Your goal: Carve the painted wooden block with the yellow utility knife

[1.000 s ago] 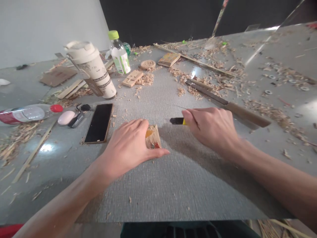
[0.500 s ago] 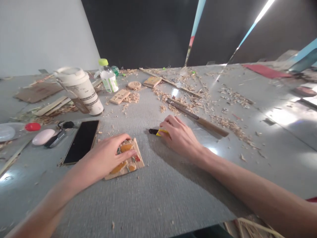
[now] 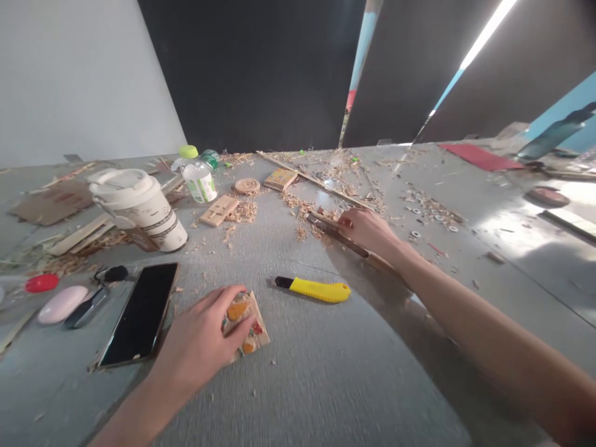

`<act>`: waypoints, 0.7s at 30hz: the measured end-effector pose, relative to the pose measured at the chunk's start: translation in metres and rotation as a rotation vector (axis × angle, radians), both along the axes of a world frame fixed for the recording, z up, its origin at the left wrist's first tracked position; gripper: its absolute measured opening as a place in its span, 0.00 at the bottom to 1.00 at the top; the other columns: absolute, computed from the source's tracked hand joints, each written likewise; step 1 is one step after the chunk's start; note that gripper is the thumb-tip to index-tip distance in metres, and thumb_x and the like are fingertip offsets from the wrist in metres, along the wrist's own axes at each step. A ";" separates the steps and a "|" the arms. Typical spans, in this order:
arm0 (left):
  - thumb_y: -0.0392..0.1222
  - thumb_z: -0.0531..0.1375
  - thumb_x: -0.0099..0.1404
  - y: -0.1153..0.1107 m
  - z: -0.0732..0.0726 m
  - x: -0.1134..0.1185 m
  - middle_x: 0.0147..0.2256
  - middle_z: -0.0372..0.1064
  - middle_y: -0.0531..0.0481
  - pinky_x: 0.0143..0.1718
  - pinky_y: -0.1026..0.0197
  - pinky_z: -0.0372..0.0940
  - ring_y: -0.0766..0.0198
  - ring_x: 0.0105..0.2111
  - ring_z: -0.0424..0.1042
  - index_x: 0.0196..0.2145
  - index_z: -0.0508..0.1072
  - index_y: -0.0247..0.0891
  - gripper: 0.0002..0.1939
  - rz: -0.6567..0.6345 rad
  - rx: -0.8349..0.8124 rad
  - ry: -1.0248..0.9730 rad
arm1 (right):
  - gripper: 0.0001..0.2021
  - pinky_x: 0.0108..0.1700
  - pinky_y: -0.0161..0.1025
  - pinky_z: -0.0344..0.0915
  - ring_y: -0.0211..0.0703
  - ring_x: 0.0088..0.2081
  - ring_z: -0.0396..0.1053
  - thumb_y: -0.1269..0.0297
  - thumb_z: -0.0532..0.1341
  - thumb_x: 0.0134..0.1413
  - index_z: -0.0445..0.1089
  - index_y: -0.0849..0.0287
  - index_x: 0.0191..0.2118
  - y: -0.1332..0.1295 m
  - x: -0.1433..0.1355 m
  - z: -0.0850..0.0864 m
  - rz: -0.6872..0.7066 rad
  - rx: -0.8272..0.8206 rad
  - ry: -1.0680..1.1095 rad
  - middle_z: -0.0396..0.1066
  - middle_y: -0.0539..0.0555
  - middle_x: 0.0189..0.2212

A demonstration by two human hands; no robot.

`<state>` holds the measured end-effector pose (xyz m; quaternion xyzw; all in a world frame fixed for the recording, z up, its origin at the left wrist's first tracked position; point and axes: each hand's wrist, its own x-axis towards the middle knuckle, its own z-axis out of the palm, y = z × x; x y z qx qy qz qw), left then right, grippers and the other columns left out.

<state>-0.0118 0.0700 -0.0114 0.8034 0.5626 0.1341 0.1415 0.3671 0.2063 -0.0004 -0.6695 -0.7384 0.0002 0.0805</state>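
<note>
The left hand [image 3: 205, 335] is lying over a carved, painted wooden plaque [image 3: 256, 332], which is resting flat on the grey tabletop [image 3: 344, 379]. Its thumb and forefinger are standing apart across the painted face; the remaining fingertips are hidden, so whether they are gripping, I cannot tell. A yellow utility knife [image 3: 321, 290] is lying on its own, to the right of the plaque and farther toward the tabletop's far edge. Beyond it, the right hand [image 3: 367, 230] is reaching over a wooden-handled, long-bladed tool [image 3: 342, 238], its fingers curling close together by a thin wood strip [image 3: 326, 220]; whether they are pinching it, I cannot tell. On the tabletop's left side, a smartphone [image 3: 139, 316] is lying near the left hand, and a white tumbler [image 3: 153, 217] is standing beyond it. Nearer the far edge, a green-capped bottle [image 3: 201, 188] is standing and a carved wooden disc [image 3: 247, 186] is lying among shavings.
</note>
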 end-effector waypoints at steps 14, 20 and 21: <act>0.42 0.57 0.73 0.002 -0.003 -0.006 0.53 0.74 0.42 0.49 0.47 0.74 0.50 0.51 0.77 0.58 0.68 0.42 0.17 -0.059 -0.102 -0.091 | 0.15 0.41 0.45 0.62 0.37 0.35 0.68 0.65 0.61 0.65 0.82 0.69 0.47 0.004 0.004 0.007 -0.187 0.317 0.261 0.80 0.66 0.43; 0.47 0.60 0.73 0.000 -0.001 -0.009 0.52 0.73 0.42 0.54 0.42 0.70 0.48 0.51 0.74 0.57 0.70 0.41 0.17 -0.172 -0.026 -0.059 | 0.05 0.28 0.42 0.61 0.37 0.28 0.71 0.68 0.67 0.59 0.82 0.62 0.38 -0.026 -0.017 0.014 -0.091 0.729 0.770 0.78 0.56 0.30; 0.51 0.63 0.70 -0.001 -0.002 -0.010 0.55 0.71 0.41 0.55 0.39 0.69 0.45 0.53 0.72 0.58 0.70 0.41 0.23 -0.206 -0.014 -0.024 | 0.02 0.27 0.41 0.61 0.38 0.27 0.71 0.69 0.68 0.58 0.80 0.60 0.35 -0.035 -0.025 0.018 -0.042 0.792 0.842 0.76 0.55 0.28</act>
